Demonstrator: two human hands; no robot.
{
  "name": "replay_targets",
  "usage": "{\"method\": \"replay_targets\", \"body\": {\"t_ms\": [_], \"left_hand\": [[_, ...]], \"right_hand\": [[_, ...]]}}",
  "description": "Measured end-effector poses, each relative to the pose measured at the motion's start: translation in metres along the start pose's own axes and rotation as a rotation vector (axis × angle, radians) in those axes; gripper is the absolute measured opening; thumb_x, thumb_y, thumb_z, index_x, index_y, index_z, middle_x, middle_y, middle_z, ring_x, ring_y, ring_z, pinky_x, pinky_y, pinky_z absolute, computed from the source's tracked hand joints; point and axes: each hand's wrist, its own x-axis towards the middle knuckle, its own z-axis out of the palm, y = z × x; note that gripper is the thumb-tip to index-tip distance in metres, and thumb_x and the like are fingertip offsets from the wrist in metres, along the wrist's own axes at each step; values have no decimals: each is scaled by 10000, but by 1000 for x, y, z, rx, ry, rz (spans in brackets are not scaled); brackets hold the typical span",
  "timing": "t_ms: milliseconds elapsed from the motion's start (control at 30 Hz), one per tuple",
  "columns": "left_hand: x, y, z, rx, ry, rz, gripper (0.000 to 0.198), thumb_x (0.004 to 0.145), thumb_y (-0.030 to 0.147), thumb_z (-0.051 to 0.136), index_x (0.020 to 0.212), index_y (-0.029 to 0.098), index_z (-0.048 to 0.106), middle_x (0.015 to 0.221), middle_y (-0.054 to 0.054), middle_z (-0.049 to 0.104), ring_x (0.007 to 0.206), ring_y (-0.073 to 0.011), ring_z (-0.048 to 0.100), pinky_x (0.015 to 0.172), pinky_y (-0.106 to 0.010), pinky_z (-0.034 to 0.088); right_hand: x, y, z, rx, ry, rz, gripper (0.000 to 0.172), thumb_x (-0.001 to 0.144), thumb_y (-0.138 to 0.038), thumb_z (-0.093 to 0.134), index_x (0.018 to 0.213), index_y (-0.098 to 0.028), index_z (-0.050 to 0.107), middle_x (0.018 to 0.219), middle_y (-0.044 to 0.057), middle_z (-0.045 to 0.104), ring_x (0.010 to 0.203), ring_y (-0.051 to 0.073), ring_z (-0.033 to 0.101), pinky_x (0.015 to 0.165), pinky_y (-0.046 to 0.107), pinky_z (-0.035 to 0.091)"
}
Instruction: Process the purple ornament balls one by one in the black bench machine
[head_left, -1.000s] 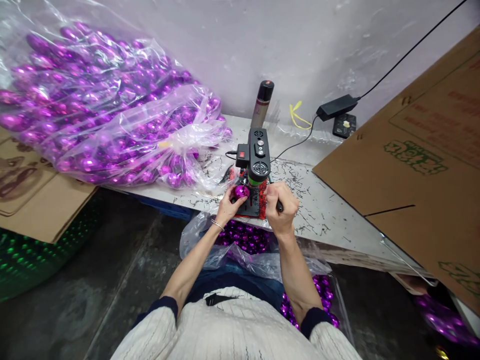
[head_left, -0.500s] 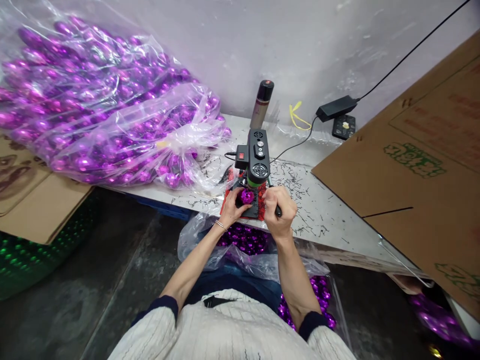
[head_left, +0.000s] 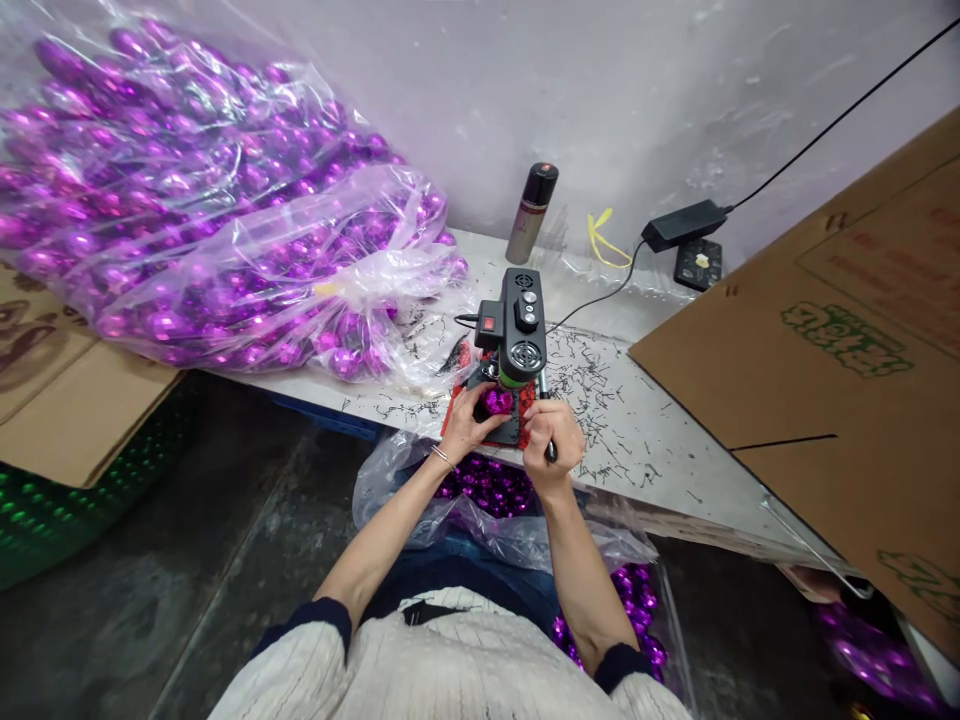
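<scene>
A small black machine (head_left: 524, 320) with round vents and a red switch stands on the white table, on a red mat (head_left: 454, 408). My left hand (head_left: 466, 422) holds a shiny purple ball (head_left: 497, 401) between thumb and fingers, below the machine's green-ringed head. My right hand (head_left: 553, 442) is wrapped round the machine's lever, whose black tip (head_left: 551, 452) shows beneath the fist. Below the table edge lies an open plastic bag with purple balls (head_left: 487, 485).
A large clear bag of purple balls (head_left: 225, 210) fills the left side. Behind the machine stands a spray can (head_left: 532, 213). A black adapter (head_left: 684, 225) with a cable lies at the back. A cardboard box (head_left: 832, 350) leans at the right. Black scraps litter the table (head_left: 675, 450).
My right hand has moved slightly down and left with the lever. My left hand still holds the ball under the head. The view has shifted a little.
</scene>
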Motion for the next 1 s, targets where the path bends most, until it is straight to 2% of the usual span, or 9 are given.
{"method": "replay_targets", "body": {"t_ms": [233,400,767,1000], "left_hand": [[-1,-7,0,63,-7,41,508,671,315,906,1138,260,711,1181,-70,715,1193,-312,613,1189,-470,317],[-3,-8,0,54,2,42,496,692,323,896,1149,264,711,1184,-79,712,1163,-309,605,1134,-452,376],[-2,-8,0,55,2,43,488,692,322,900,1140,271,715,1182,-75,708,1152,-308,598,1125,-456,386],[-1,-14,0,88,-4,74,500,711,349,888,1169,273,700,1197,-74,698,1157,-298,600,1111,-444,400]], "right_hand": [[-27,15,9,27,39,7,207,996,-221,448,806,-236,531,755,9,617,656,144,592,622,302,491],[-32,17,12,19,68,19,238,1010,-251,421,796,-240,524,740,9,614,640,151,586,658,333,492],[-40,22,16,9,95,24,254,1016,-270,393,788,-248,503,738,-4,608,642,152,593,698,359,516],[-42,26,19,55,92,24,252,1027,-284,377,800,-250,482,761,2,583,644,145,580,635,330,517]]}}
